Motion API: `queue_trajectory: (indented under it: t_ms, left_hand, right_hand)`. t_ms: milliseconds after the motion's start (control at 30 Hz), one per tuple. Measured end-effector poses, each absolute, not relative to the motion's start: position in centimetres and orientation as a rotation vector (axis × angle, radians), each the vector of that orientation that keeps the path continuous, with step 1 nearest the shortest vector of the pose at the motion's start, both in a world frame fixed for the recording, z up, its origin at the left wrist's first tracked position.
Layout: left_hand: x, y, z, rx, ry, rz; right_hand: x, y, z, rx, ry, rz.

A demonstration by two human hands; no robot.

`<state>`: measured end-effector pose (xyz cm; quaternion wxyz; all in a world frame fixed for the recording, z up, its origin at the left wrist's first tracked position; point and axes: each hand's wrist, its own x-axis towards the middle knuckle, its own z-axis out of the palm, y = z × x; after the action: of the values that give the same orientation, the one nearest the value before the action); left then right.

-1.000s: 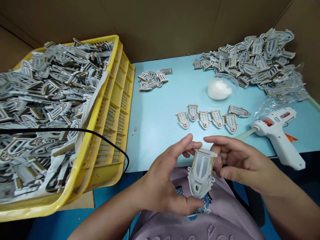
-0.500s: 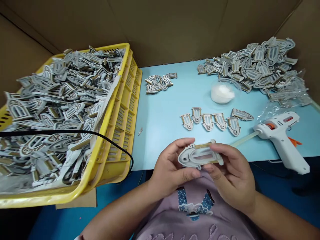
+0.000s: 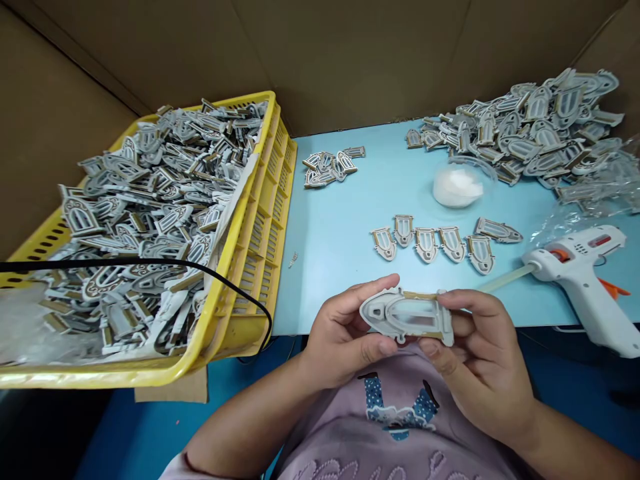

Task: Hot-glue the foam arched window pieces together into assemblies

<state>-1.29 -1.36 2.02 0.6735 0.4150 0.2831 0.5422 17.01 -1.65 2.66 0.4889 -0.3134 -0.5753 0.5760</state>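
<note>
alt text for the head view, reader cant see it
The left hand and right hand hold a grey, tan-edged arched cutout sideways over a light blue table. A yellow plastic crate heaped with matching cutouts sits to the left; a row of cutouts and a white glue gun lie on the table.

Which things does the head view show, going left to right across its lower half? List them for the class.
yellow plastic crate → left hand → arched grey-and-gold piece → right hand → white hot glue gun

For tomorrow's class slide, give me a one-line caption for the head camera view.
Left hand and right hand hold a grey arched cutout beside a yellow crate.
</note>
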Motion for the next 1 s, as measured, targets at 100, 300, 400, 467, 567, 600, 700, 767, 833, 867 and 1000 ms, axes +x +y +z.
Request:
queue_trajectory:
  t_ms: [100, 300, 400, 467, 567, 600, 700, 767, 833, 867, 1000]
  left_hand:
    - [-1.3, -1.2, 1.8, 0.867, 0.559, 1.194]
    - [-1.8, -0.4, 0.8, 0.709, 0.455, 1.049]
    - [-1.9, -0.3, 0.3, 0.657, 0.362, 0.940]
    - [-1.9, -0.3, 0.0, 0.656, 0.340, 0.899]
    - [-1.9, -0.4, 0.0, 0.640, 0.376, 0.876]
    - [-2.0, -0.5, 0.0, 0.632, 0.404, 0.875]
    - [-2.1, -0.5, 0.3, 0.623, 0.483, 0.866]
    - [-2.2, -0.5, 0.3, 0.619, 0.505, 0.861]
    - [-2.3, -0.4, 0.3, 0.626, 0.523, 0.863]
    - [-2.4, -0.4, 0.3, 0.634, 0.535, 0.861]
    - [-2.5, -0.1, 0.2, 0.714, 0.589, 0.833]
  right_hand:
    - [17.3, -2.0, 2.3, -0.774, -1.435, 1.436]
    - [19.3, -0.8, 3.8, -0.850, -1.879, 1.117]
    - [19.6, 0.5, 5.6, -0.902, -2.080, 0.804]
    - [19.3, 1.2, 6.7, -0.914, -2.165, 0.690]
    - [18.6, 1.7, 7.5, -0.917, -2.255, 0.626]
    - [18.4, 1.7, 7.6, -0.917, -2.273, 0.616]
    - [17.9, 1.7, 7.6, -0.901, -2.292, 0.579]
    - [17.8, 1.6, 7.4, -0.887, -2.294, 0.546]
    - [17.7, 1.5, 7.1, -0.879, -2.295, 0.525]
    - [17.7, 1.5, 7.0, -0.882, -2.298, 0.519]
    - [17.6, 1.5, 6.7, -0.915, -2.303, 0.503]
